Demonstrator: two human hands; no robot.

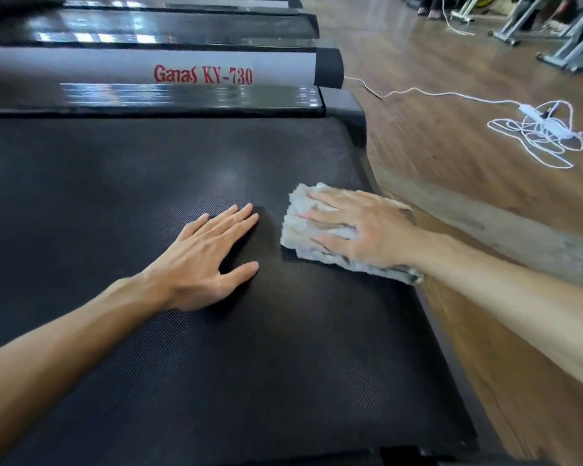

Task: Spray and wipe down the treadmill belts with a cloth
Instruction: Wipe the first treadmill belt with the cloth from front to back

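**Cloth at the belt's edge, watch the drop-off**

Your right hand (360, 230) is flat on the cloth (303, 227), fingers (320, 215) spread straight across it, pressing it down onto the belt (148, 183). The cloth sits on the right side of the belt, its far corner just beside the side rail (445, 334), with the wood floor (451, 153) beyond. Your left hand (206, 260) rests bare on the belt next to it, fingers straight and close together, thumb out, holding nothing.

Here's the risk. You're only pressing, not gripping, so a hard stroke to the right could carry the cloth over the rail and drop it on the floor, and then you'd be dragging floor grit back across the belt. Bunching is the other one: the cloth looks folded thick, and the textured belt may catch the lower layer and roll it under your palm.

Mind your weight, too. You seem to be leaning on both palms, and if the belt is free to roll it could slip under you and take your balance with it. No spray bottle in view, and I can't tell whether this patch is wet; a dry pass would likely just smear. The white cord (539, 136) coiled on the floor is well clear of you for now, but it's a trip hazard once you step off toward the next treadmill (202, 75).
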